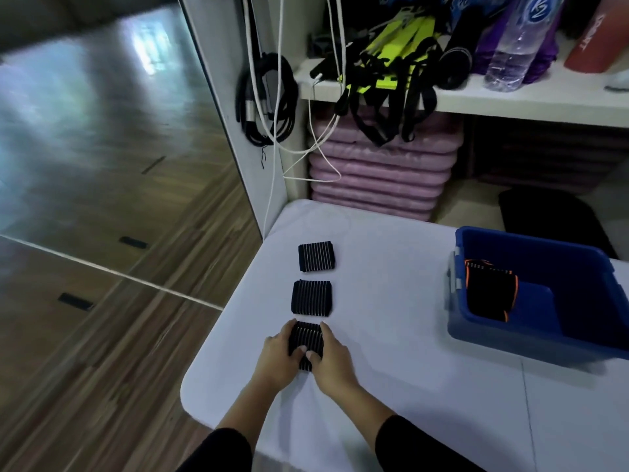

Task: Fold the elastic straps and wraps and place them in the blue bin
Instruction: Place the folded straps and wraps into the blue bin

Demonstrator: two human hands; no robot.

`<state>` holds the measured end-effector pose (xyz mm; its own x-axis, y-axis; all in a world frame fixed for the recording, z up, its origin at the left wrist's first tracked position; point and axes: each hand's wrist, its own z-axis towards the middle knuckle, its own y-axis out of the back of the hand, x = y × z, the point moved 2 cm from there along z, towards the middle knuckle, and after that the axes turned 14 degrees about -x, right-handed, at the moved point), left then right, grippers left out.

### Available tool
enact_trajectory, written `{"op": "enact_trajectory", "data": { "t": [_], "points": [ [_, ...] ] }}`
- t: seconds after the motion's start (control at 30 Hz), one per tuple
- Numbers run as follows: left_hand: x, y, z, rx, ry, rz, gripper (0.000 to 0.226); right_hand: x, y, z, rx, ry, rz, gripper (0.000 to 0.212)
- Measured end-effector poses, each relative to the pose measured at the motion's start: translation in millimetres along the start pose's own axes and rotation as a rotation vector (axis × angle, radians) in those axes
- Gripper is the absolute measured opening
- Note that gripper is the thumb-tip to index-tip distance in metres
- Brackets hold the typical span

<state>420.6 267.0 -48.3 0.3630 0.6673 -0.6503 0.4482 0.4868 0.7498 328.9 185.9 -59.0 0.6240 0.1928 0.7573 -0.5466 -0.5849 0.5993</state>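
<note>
Wood-plank floor [112, 335] is running along the left side, with a pale seam [102, 267] crossing it. A glossy panel [85, 114] above is reflecting soft, blurred light. A white table [391, 318] with a rounded corner is standing against a white shelving unit [510, 100]. Pink mats [381, 172] are lying stacked under the shelf. A coil of black cable [265, 97] is hanging on the unit's side, white cords [277, 131] trailing past it. A clear water bottle [514, 46] is standing on the shelf near a red roll [595, 35]
</note>
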Motion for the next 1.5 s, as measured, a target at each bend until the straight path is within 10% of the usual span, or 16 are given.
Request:
{"op": "enact_trajectory", "data": {
  "t": [0.47, 1.1, 1.5],
  "points": [
    [-15, 0, -6, -0.058, -0.035, -0.204, 0.049, -12, 28, 4, -0.082, -0.164, 0.473, 0.03],
    [-254, -101, -6, 0.077, -0.705, -0.098, 0.044, -95, 357, 23, -0.624, -0.087, 0.459, 0.036],
    [-281, -151, 21, 0.063, -0.664, 0.19, 0.061, -170, 374, 76, -0.222, -0.171, -0.145, 0.042]
  ]
}}
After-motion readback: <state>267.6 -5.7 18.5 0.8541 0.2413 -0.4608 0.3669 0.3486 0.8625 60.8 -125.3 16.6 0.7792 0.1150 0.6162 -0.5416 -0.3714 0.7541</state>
